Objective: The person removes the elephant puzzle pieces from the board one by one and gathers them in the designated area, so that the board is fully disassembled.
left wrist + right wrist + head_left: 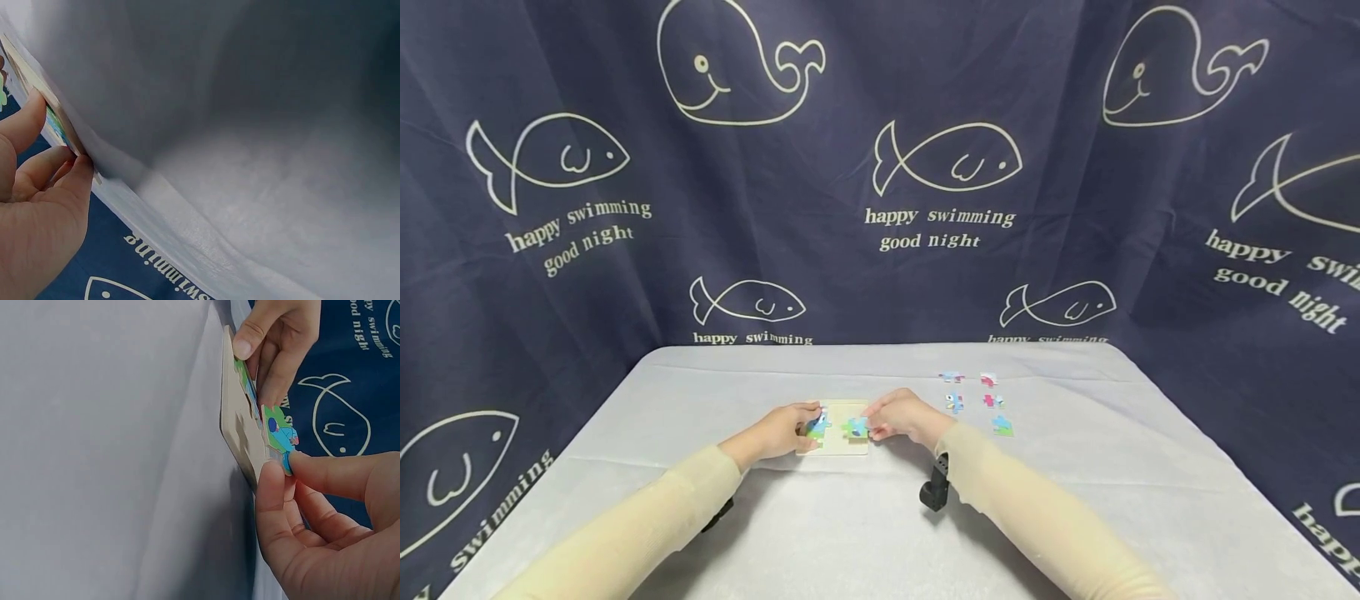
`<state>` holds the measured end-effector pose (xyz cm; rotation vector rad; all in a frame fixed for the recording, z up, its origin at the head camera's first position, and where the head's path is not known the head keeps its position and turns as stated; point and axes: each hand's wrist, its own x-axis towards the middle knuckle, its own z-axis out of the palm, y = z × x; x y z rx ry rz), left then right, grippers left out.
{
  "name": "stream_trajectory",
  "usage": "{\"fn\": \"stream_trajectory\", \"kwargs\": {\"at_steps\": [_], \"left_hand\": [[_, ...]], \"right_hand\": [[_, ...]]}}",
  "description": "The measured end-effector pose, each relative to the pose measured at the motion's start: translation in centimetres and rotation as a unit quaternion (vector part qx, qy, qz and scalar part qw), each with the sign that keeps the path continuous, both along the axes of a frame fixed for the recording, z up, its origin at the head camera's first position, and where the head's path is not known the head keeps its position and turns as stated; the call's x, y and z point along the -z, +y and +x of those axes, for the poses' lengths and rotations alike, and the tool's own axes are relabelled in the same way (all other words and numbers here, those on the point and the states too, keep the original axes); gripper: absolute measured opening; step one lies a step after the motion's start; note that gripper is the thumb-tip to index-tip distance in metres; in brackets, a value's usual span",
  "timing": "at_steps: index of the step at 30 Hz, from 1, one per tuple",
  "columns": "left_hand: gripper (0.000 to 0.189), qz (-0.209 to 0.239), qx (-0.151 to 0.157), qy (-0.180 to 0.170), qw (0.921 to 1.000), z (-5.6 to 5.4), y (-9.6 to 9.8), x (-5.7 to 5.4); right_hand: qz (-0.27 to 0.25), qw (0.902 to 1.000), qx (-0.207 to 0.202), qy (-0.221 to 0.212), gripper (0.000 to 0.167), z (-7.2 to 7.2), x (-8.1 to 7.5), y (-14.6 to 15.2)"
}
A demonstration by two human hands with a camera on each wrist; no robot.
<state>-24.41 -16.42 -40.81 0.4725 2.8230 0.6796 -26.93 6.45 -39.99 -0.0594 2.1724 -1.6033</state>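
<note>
We see a blue-and-green puzzle piece (855, 427) over the right part of a pale board (837, 417), pinched between the right hand's (904, 415) thumb and fingers. The left hand (775, 433) grips the board's left side, beside a blue-and-green section (817, 423) lying on it. To the right we find five loose pieces (1002, 426) on the white-covered table (820, 533), and beyond, a navy curtain (850, 317) with fish drawings.

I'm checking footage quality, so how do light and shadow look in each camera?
Head: bright, soft shadows on the white cloth near the sleeves; left wrist: dimmer, darkest toward the upper right; right wrist: also dim, a soft shadow beside the board, puzzle piece clearly visible.
</note>
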Motion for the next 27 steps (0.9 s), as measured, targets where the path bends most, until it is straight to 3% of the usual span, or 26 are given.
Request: {"fn": "stream_trajectory", "kwargs": {"at_steps": [23, 27], "left_hand": [[0.065, 0.027, -0.006, 0.017, 0.9995, 0.5, 0.1, 0.4], [0.064, 0.013, -0.012, 0.033, 0.9993, 0.6, 0.2, 0.4]], "right_hand": [[0.011, 0.9995, 0.031, 0.001, 0.021, 0.1, -0.4, 3.5], [0.004, 0.9994, 0.032, -0.006, 0.021, 0.0, -0.5, 3.8]]}}
